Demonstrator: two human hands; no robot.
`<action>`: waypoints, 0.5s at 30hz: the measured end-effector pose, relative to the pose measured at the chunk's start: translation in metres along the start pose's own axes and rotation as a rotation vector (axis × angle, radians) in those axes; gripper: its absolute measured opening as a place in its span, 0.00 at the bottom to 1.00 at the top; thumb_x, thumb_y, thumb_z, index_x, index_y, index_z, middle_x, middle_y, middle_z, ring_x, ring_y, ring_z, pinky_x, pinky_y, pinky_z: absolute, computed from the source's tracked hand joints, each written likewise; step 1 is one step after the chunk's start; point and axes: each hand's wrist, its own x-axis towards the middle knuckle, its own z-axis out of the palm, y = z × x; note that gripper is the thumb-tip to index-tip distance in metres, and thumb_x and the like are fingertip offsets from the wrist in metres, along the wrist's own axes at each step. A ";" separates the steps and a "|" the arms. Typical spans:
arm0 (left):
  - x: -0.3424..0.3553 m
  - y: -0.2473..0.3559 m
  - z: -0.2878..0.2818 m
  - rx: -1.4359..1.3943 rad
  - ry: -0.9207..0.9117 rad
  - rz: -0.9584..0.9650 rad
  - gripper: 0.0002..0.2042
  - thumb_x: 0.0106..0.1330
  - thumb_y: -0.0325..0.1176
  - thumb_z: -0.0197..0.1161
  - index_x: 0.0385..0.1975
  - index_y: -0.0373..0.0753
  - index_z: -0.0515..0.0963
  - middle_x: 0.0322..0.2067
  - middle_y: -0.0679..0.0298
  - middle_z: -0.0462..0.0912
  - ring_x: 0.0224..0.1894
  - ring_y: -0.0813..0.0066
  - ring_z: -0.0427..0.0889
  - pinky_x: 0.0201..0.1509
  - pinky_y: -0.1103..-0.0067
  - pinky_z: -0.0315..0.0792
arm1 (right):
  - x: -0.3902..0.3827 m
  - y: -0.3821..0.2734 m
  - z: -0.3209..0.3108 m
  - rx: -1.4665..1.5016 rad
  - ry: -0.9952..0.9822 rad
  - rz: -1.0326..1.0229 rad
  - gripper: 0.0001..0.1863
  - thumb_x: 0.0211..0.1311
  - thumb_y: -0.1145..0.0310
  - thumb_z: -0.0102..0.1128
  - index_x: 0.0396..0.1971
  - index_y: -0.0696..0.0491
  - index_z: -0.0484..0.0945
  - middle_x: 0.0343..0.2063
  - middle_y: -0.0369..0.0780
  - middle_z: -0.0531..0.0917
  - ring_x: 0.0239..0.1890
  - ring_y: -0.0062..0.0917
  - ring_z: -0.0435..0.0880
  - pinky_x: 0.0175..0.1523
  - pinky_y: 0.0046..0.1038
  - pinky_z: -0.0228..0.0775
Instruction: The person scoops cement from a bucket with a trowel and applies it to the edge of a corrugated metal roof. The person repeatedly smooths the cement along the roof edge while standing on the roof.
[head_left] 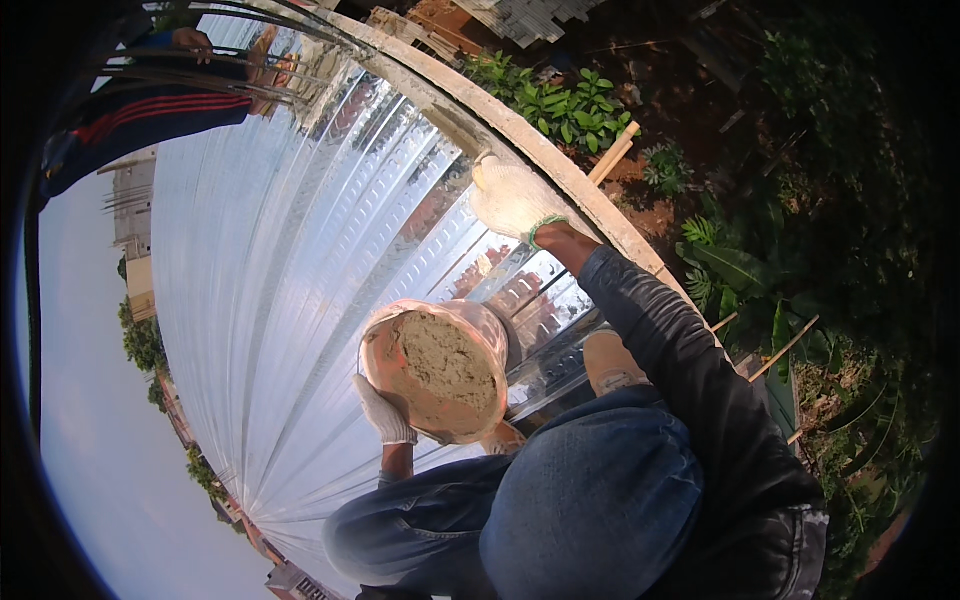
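Note:
My left hand (pixel 385 412), in a white work glove, grips the side of an orange-pink plastic bucket (pixel 440 370) filled with grey-beige wet mortar. The bucket is tilted toward me, just above my knees. My right hand (pixel 510 197), also gloved, is stretched forward and rests flat on the shiny corrugated metal sheet (pixel 280 250), right beside the concrete edge beam (pixel 520 130). It holds nothing. I kneel on the sheet in blue jeans and a dark sleeve.
Another person in a dark sleeve with red stripes (pixel 150 110) is at the far left, a hand (pixel 190 40) on steel bars (pixel 230 85). Beyond the beam the ground drops to green plants (pixel 570 105), red soil and wooden poles (pixel 612 155). My shoe (pixel 610 360) rests on the sheet.

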 end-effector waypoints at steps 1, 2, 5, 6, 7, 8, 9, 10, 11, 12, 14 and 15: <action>-0.002 0.001 0.003 -0.011 -0.017 -0.003 0.38 0.87 0.62 0.51 0.73 0.27 0.73 0.66 0.54 0.81 0.65 0.63 0.81 0.73 0.67 0.73 | 0.001 0.009 0.013 -0.115 0.009 -0.075 0.18 0.72 0.61 0.58 0.51 0.60 0.78 0.37 0.58 0.87 0.41 0.55 0.89 0.47 0.51 0.82; 0.000 -0.002 0.006 -0.008 -0.023 -0.012 0.38 0.87 0.62 0.51 0.73 0.27 0.73 0.66 0.54 0.81 0.65 0.62 0.81 0.73 0.67 0.73 | -0.003 0.017 0.023 -0.312 0.034 -0.202 0.18 0.71 0.61 0.58 0.51 0.59 0.79 0.37 0.58 0.87 0.41 0.55 0.89 0.47 0.51 0.82; 0.003 -0.003 0.002 -0.013 -0.001 -0.027 0.38 0.87 0.62 0.50 0.74 0.27 0.72 0.67 0.54 0.81 0.65 0.62 0.81 0.73 0.66 0.73 | -0.008 0.000 0.032 -0.114 0.040 -0.120 0.19 0.72 0.61 0.57 0.51 0.60 0.80 0.38 0.58 0.87 0.42 0.56 0.89 0.49 0.50 0.82; 0.001 0.002 -0.006 -0.028 0.025 -0.028 0.38 0.87 0.63 0.50 0.74 0.28 0.72 0.67 0.54 0.81 0.65 0.62 0.80 0.73 0.66 0.73 | -0.008 -0.021 0.022 0.023 0.019 -0.068 0.19 0.72 0.60 0.56 0.52 0.60 0.80 0.39 0.58 0.87 0.42 0.57 0.89 0.49 0.50 0.82; -0.001 0.003 -0.010 -0.047 0.040 -0.040 0.39 0.87 0.63 0.50 0.74 0.28 0.72 0.67 0.54 0.81 0.65 0.61 0.80 0.73 0.66 0.73 | -0.010 -0.038 0.006 0.147 0.007 -0.005 0.20 0.72 0.60 0.56 0.53 0.61 0.81 0.40 0.58 0.87 0.42 0.57 0.89 0.50 0.50 0.82; -0.005 0.006 -0.013 -0.060 0.029 -0.042 0.39 0.87 0.63 0.49 0.74 0.28 0.72 0.67 0.54 0.81 0.66 0.61 0.80 0.73 0.66 0.73 | -0.010 -0.053 -0.015 0.205 -0.014 0.015 0.21 0.72 0.60 0.56 0.53 0.61 0.81 0.41 0.59 0.87 0.43 0.57 0.89 0.51 0.51 0.82; -0.009 0.007 -0.007 -0.068 0.000 -0.059 0.39 0.87 0.63 0.49 0.74 0.28 0.72 0.68 0.54 0.81 0.66 0.61 0.80 0.73 0.65 0.73 | -0.008 -0.049 -0.017 0.208 -0.027 0.033 0.21 0.73 0.59 0.56 0.53 0.61 0.81 0.42 0.59 0.87 0.43 0.57 0.89 0.52 0.51 0.82; -0.013 0.009 0.000 -0.078 -0.034 -0.073 0.39 0.87 0.63 0.49 0.74 0.28 0.72 0.68 0.54 0.80 0.66 0.61 0.80 0.73 0.65 0.73 | -0.006 -0.045 -0.022 0.208 -0.033 0.049 0.22 0.73 0.59 0.56 0.53 0.62 0.82 0.42 0.60 0.87 0.44 0.57 0.89 0.53 0.51 0.82; -0.015 0.011 0.005 -0.056 -0.031 -0.068 0.39 0.87 0.63 0.48 0.75 0.28 0.72 0.68 0.54 0.80 0.66 0.61 0.80 0.73 0.65 0.72 | 0.009 -0.034 -0.019 0.170 -0.032 0.041 0.22 0.73 0.58 0.56 0.53 0.61 0.82 0.42 0.60 0.87 0.44 0.57 0.89 0.54 0.52 0.82; -0.017 0.012 0.010 -0.035 -0.025 -0.061 0.39 0.87 0.63 0.48 0.75 0.29 0.72 0.68 0.54 0.80 0.66 0.61 0.79 0.73 0.65 0.72 | 0.020 -0.025 -0.013 0.159 -0.062 0.078 0.22 0.71 0.59 0.56 0.51 0.61 0.84 0.42 0.60 0.88 0.46 0.57 0.89 0.55 0.52 0.82; -0.014 0.013 0.016 -0.023 -0.022 -0.057 0.39 0.87 0.64 0.48 0.75 0.29 0.71 0.69 0.54 0.80 0.67 0.61 0.79 0.74 0.65 0.72 | 0.046 -0.012 -0.010 0.132 -0.122 0.147 0.21 0.68 0.59 0.56 0.46 0.61 0.86 0.41 0.61 0.88 0.48 0.57 0.90 0.58 0.52 0.82; -0.012 0.012 0.019 -0.029 -0.026 -0.062 0.39 0.87 0.64 0.48 0.75 0.29 0.71 0.69 0.54 0.79 0.67 0.61 0.79 0.74 0.66 0.71 | 0.059 -0.006 -0.008 0.112 -0.168 0.164 0.21 0.67 0.60 0.56 0.44 0.62 0.87 0.40 0.61 0.89 0.48 0.57 0.90 0.58 0.52 0.82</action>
